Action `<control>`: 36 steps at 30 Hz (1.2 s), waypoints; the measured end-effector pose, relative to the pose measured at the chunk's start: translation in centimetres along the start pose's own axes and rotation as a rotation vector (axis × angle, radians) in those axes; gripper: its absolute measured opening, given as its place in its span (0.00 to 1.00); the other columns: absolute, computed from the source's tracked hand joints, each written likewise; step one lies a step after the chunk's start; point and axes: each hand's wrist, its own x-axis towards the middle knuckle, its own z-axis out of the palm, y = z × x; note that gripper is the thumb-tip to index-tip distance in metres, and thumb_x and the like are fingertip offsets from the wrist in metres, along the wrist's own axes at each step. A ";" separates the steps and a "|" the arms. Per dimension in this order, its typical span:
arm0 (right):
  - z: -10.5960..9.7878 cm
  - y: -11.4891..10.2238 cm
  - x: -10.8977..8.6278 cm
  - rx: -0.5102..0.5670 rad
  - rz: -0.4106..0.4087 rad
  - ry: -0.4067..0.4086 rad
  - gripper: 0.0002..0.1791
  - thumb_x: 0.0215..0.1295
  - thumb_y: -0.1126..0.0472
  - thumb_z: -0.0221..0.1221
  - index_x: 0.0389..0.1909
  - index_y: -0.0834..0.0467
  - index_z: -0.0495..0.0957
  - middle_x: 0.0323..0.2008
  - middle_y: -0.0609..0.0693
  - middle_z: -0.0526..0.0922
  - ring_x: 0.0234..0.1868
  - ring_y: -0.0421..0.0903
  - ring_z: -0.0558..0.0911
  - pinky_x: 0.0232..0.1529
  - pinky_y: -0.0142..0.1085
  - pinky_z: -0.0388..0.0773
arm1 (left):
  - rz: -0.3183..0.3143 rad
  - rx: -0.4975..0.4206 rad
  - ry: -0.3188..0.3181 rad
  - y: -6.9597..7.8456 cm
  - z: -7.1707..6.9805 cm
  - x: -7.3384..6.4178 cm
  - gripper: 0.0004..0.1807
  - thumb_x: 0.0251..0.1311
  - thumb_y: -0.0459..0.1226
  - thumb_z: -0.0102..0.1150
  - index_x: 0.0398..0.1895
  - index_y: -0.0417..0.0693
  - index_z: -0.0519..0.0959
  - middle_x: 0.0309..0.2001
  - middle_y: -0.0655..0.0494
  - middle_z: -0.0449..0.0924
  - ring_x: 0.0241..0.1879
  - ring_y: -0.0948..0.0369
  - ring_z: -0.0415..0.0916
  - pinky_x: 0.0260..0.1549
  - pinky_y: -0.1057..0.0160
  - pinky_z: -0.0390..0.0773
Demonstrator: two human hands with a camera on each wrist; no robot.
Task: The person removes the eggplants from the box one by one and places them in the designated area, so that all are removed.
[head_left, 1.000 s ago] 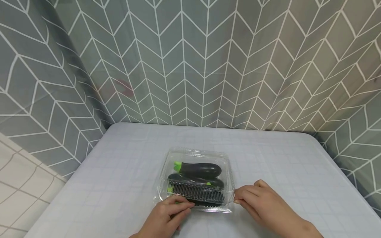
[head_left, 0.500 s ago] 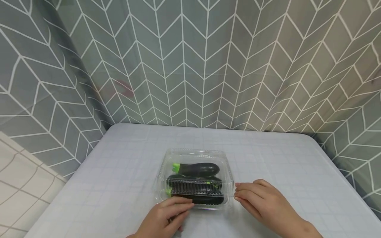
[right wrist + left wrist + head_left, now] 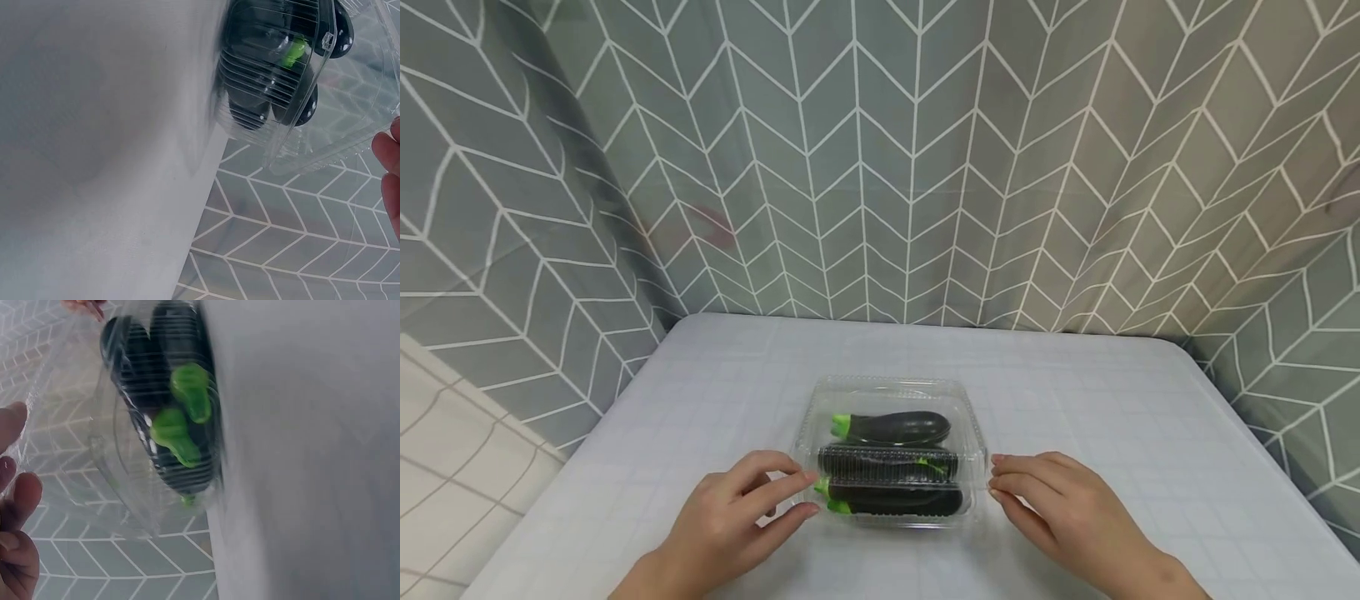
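Observation:
A clear plastic clamshell box (image 3: 966, 500) holds several dark toy-like eggplants (image 3: 898, 427) with bright green stems. Its lid (image 3: 891, 387) is tilted up from the base, as both wrist views show. My left hand (image 3: 722, 512) is at the box's left side, thumb and forefinger apart, fingertips at the lid's edge. In the left wrist view its fingers (image 3: 25, 494) lie along that clear edge. On the other side, my right hand (image 3: 1067, 512) pinches the lid's right edge near the front. Only a few fingers (image 3: 390, 153) show in the right wrist view.
The box rests on a table (image 3: 730, 392) with a pale cloth. Behind and beside it hangs a grey curtain (image 3: 880, 167) with white zigzag lines. White grid-patterned fabric (image 3: 452, 467) shows at the lower left.
My left hand has moved left, from the box's front edge to its left side, and its thumb and forefinger have spread. The right hand has stayed at the right edge.

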 end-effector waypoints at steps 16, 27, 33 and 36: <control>0.3 1.0 1.4 -0.047 0.039 0.066 0.17 0.75 0.51 0.53 0.35 0.59 0.83 0.39 0.49 0.85 0.37 0.46 0.85 0.40 0.33 0.79 | -0.054 -0.029 0.057 -3.9 -0.2 0.6 0.10 0.70 0.40 0.59 0.34 0.43 0.84 0.35 0.54 0.78 0.23 0.69 0.71 0.22 0.78 0.70; 1.3 5.6 3.5 -0.010 0.276 0.051 0.11 0.70 0.57 0.60 0.46 0.60 0.79 0.39 0.45 0.84 0.35 0.41 0.82 0.33 0.29 0.76 | -0.427 -0.139 0.040 -9.0 0.5 3.4 0.20 0.51 0.28 0.73 0.49 0.46 0.80 0.38 0.57 0.78 0.17 0.71 0.68 0.16 0.72 0.68; 2.7 8.3 4.8 0.033 0.439 0.039 0.28 0.59 0.70 0.68 0.59 0.60 0.71 0.36 0.47 0.84 0.34 0.41 0.82 0.34 0.35 0.78 | -0.601 -0.197 0.047 -11.5 2.2 4.0 0.18 0.63 0.35 0.66 0.55 0.51 0.77 0.39 0.59 0.76 0.17 0.63 0.73 0.14 0.66 0.69; 3.6 9.4 5.0 0.064 0.539 0.001 0.33 0.64 0.67 0.66 0.68 0.58 0.64 0.37 0.48 0.83 0.35 0.42 0.83 0.35 0.40 0.79 | -0.671 -0.222 0.026 -12.8 3.2 4.0 0.20 0.66 0.39 0.63 0.60 0.55 0.73 0.42 0.59 0.77 0.17 0.59 0.73 0.15 0.64 0.70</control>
